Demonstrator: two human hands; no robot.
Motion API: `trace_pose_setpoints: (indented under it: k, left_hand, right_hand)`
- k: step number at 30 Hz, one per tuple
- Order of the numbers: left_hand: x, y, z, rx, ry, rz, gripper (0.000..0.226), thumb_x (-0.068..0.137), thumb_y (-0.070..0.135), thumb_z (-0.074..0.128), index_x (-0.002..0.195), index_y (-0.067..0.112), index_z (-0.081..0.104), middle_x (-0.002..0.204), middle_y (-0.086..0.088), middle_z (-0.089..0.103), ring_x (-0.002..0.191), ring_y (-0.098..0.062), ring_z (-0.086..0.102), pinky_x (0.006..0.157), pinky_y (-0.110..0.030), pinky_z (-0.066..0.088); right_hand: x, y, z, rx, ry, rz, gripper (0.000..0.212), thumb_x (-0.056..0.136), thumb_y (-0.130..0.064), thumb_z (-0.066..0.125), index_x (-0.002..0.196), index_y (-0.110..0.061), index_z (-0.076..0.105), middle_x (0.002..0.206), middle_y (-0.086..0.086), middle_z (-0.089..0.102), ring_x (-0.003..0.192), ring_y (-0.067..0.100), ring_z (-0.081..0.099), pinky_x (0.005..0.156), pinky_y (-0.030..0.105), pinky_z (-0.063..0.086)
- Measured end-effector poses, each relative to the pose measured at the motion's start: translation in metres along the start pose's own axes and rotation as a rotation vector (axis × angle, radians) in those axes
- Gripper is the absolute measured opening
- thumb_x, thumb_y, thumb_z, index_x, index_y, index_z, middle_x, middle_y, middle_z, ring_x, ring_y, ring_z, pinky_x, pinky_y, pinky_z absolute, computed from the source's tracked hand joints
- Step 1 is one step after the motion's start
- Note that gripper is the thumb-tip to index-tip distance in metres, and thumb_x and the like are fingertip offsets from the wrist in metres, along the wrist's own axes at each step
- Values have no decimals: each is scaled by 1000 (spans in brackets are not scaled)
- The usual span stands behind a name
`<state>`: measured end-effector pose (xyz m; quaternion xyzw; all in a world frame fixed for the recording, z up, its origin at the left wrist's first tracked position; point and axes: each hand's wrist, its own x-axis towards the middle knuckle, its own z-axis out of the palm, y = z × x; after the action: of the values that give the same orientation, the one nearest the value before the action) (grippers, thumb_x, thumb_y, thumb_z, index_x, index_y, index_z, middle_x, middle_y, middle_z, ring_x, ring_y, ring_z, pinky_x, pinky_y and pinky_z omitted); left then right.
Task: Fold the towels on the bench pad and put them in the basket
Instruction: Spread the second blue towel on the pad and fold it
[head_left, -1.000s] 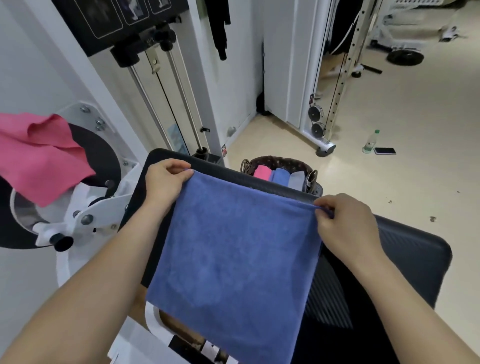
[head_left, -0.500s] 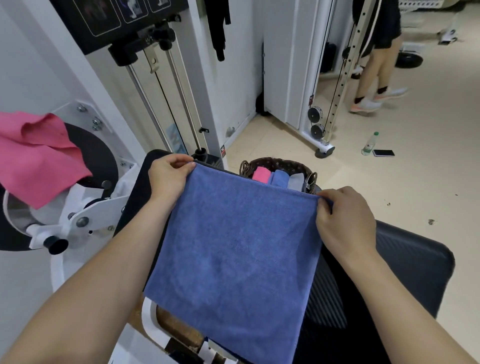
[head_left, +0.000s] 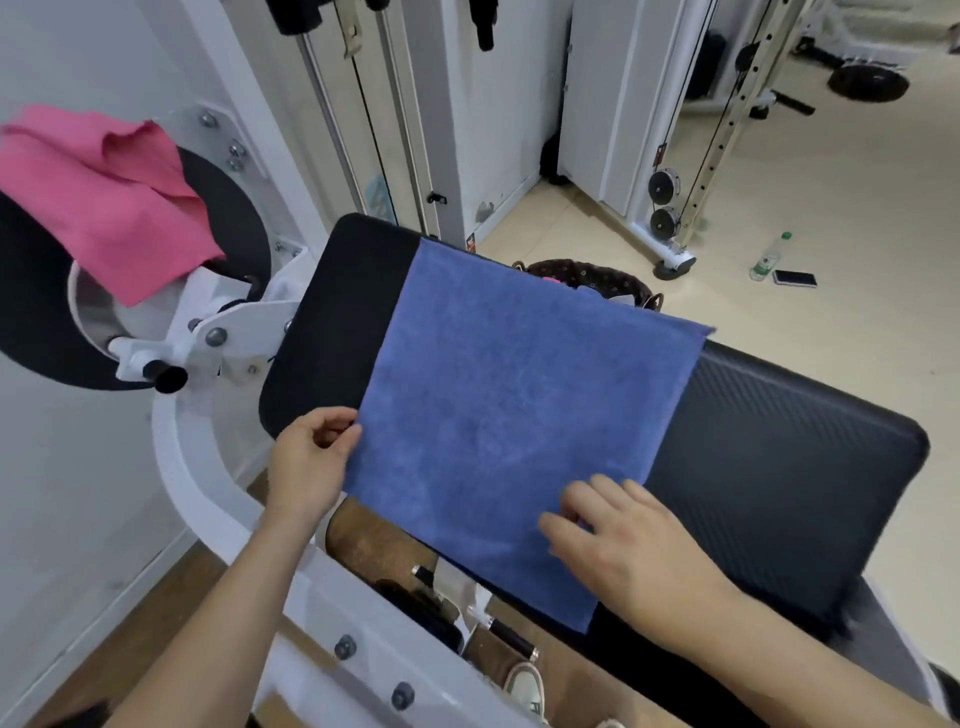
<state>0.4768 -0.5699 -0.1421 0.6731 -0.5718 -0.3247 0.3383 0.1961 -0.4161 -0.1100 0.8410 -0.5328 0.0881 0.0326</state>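
Note:
A blue towel (head_left: 509, 415) lies spread flat across the black bench pad (head_left: 779, 447), its near edge hanging over the pad's front. My left hand (head_left: 311, 462) pinches the towel's near-left corner. My right hand (head_left: 618, 540) rests flat on the towel near its front right, fingers spread. Behind the pad stands the dark woven basket (head_left: 587, 273), mostly hidden by the towel's far edge, with a bit of pink and pale cloth showing inside. A pink towel (head_left: 98, 197) lies crumpled over the machine's round black pad at the left.
White gym machine frame (head_left: 208, 499) curves round the bench's left and front. A cable column (head_left: 374, 114) stands behind. On the floor at the right lie a bottle (head_left: 768, 258) and a phone (head_left: 794, 278). A shoe (head_left: 524, 691) shows below the bench.
Both hands let go of the towel's far corners and came back to its near edge. The towel now lies flat on the pad. The person walking at the back is gone.

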Motion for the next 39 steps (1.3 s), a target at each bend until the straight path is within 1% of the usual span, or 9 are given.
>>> trace_pose_setpoints:
  k: [4,9,16,19,21,27,31,35,39]
  left_hand:
    - [-18,-38,0,40,3,-73,18,86,10,69,103,15,66,83,5,63,75,-11,61,68,-23,46]
    - [-18,-48,-3,-2,-17,-205,11,88,25,68,83,15,64,83,-6,66,76,-22,60,69,-34,49]
    - [-8,-40,-14,-224,-18,-292,18,85,22,73,93,5,69,82,-6,67,69,-13,59,63,-22,48]
    - [-5,-43,-16,-259,-16,-337,17,84,18,75,92,6,66,79,-4,64,69,-14,58,64,-24,49]
    - [-4,-45,-17,-256,-21,-337,17,84,15,75,92,11,61,77,-2,61,68,-15,56,63,-25,48]
    - [1,-47,-21,-287,-130,-360,16,90,11,65,96,18,53,87,-6,58,68,-15,54,57,-25,44]
    - [-3,-49,-35,-336,-310,-329,18,91,-2,57,89,15,61,85,-7,60,70,-15,54,65,-24,47]
    - [-4,-53,-46,-204,-496,-259,49,78,-24,56,105,14,71,101,-12,66,90,-22,60,83,-29,53]
    - [-6,-48,-41,-96,-391,-177,47,76,-21,64,98,19,74,95,-13,66,84,-22,60,76,-25,54]
  right_hand:
    - [-17,-26,20,8,-131,-17,19,76,-34,65,82,-21,52,82,-1,48,69,22,45,60,34,37]
    - [-33,-39,32,-35,-254,60,29,64,-29,75,83,-21,55,82,-1,51,73,22,50,58,33,41]
    - [-42,-46,33,-78,-173,32,18,77,-13,45,80,-18,62,77,0,57,68,20,52,56,30,42]
    - [-46,-45,34,-106,-195,-6,12,70,-11,60,79,-18,63,74,0,55,64,20,51,55,30,43]
    - [-47,-46,34,-86,-187,-18,20,65,-9,70,83,-16,65,74,0,55,63,20,51,56,30,45]
    - [-41,-49,32,-88,-167,4,46,75,-14,39,112,-15,66,81,1,60,70,21,58,59,30,45]
    - [-36,-50,36,-111,-242,33,39,72,-18,59,108,-14,70,81,1,63,68,21,59,61,31,47]
    - [-25,-49,31,-16,-350,122,37,70,-21,42,92,-24,72,67,-6,57,59,18,57,54,28,45]
    - [-16,-39,19,207,-435,197,33,74,-21,39,94,-25,65,73,-6,48,73,19,57,62,30,45]
